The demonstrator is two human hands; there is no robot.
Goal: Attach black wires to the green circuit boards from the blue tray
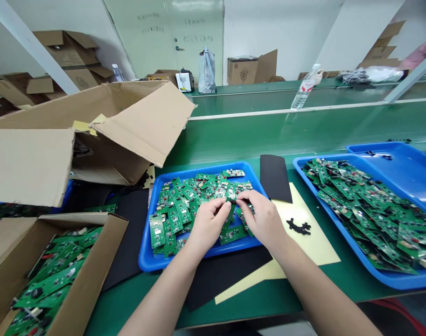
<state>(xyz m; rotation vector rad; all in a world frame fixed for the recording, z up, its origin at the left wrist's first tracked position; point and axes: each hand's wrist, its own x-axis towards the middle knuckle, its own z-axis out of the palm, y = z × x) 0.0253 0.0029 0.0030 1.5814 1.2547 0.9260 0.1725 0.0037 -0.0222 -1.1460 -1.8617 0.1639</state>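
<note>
Over the middle blue tray (145,242), both hands meet above a heap of green circuit boards (181,210). My left hand (209,224) pinches one green circuit board (230,212) between thumb and fingers. Close beside it, my right hand (261,215) has its fingertips closed at the board's upper end, by a small black piece (231,200). Whether the fingertips grip that piece or the board's edge is hidden. Right of the tray, a cluster of small black foam pieces (298,227) lies on a yellow sheet (316,238).
A second blue tray (377,275) heaped with boards is at right, with another blue tray (408,163) behind. Open cardboard boxes (104,252) crowd the left. Black foam sheets (275,177) lie around the middle tray. A water bottle (303,91) stands on the ledge.
</note>
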